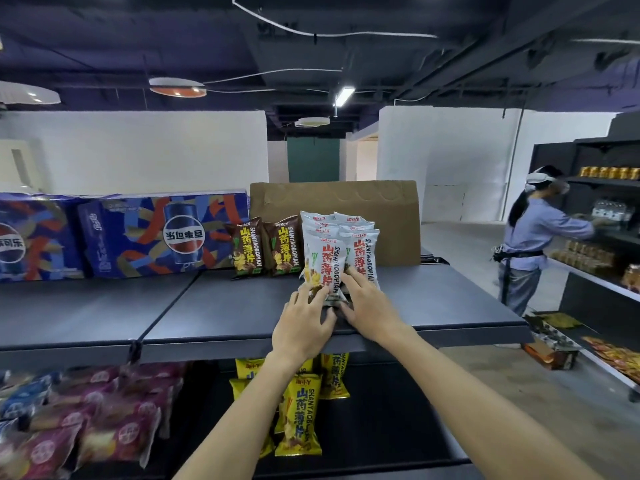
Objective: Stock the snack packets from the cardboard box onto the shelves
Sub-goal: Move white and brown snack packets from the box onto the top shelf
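Several white snack packets stand upright in a bunch on the dark top shelf. My left hand and my right hand both hold the bunch at its lower end, fingers spread over the front packet. Two brown snack packets stand just left of the bunch. Behind them a brown cardboard box sits at the back of the shelf. Yellow snack packets lie on the shelf below, partly hidden by my left forearm.
Blue cola cartons fill the top shelf's left side. Pink and blue packets lie on the lower shelf's left. A person stands at another shelving unit on the right, with goods on the floor nearby.
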Demonstrator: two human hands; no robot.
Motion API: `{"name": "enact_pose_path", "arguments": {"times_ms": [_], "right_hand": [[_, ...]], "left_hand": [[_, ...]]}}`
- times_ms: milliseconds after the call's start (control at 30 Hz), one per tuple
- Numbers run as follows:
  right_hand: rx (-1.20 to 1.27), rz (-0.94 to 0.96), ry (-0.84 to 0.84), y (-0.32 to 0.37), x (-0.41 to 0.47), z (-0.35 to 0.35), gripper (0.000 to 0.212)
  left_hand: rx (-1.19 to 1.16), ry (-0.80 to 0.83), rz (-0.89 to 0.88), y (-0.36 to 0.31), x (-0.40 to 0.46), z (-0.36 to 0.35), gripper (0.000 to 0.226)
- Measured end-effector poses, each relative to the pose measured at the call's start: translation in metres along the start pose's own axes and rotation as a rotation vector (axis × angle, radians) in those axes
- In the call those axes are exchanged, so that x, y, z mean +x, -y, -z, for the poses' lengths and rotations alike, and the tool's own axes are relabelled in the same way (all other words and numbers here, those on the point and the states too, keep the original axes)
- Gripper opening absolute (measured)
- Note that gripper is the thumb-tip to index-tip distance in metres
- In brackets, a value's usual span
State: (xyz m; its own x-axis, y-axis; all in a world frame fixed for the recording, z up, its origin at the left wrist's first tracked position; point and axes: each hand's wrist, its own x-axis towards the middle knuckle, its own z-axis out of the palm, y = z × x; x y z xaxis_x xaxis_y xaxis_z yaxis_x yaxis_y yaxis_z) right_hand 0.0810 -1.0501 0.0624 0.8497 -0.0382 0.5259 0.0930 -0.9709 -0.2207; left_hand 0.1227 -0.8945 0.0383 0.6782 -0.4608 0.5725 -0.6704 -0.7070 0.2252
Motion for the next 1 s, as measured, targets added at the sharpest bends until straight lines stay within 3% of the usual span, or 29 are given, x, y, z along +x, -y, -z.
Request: {"name": "enact_pose_path", "arguments": {"times_ms": [200, 467, 700, 867, 1000], "right_hand": [[-0.114, -0.106, -0.002, -0.008, -0.037, 0.031, 0.052], [-0.277, -0.267, -0.012, -0.018, -0.095, 0.067, 0.04], [-0.405, -0.504, -0.018, -0.035, -0.164, 0.097, 0.036], [-0.363, -0.596, -0.082, -0.058, -0.203, 0.112, 0.027], [-0.348, -0.617, -0.096, -0.08, -0.221, 0.121, 0.025]], "left_hand": [[0.152, -0.121, -0.142, -0.024, -0.023, 0.006, 0.046], [0.086, -0.124, -0.337, -0.076, -0.026, 0.017, 0.044], [0.155, 0.038, -0.335, -0.125, -0.052, 0.003, 0.03], [0.204, 0.211, -0.367, -0.156, -0.06, -0.003, 0.029], [0.259, 0.259, -0.403, -0.184, -0.06, -0.009, 0.028]]}}
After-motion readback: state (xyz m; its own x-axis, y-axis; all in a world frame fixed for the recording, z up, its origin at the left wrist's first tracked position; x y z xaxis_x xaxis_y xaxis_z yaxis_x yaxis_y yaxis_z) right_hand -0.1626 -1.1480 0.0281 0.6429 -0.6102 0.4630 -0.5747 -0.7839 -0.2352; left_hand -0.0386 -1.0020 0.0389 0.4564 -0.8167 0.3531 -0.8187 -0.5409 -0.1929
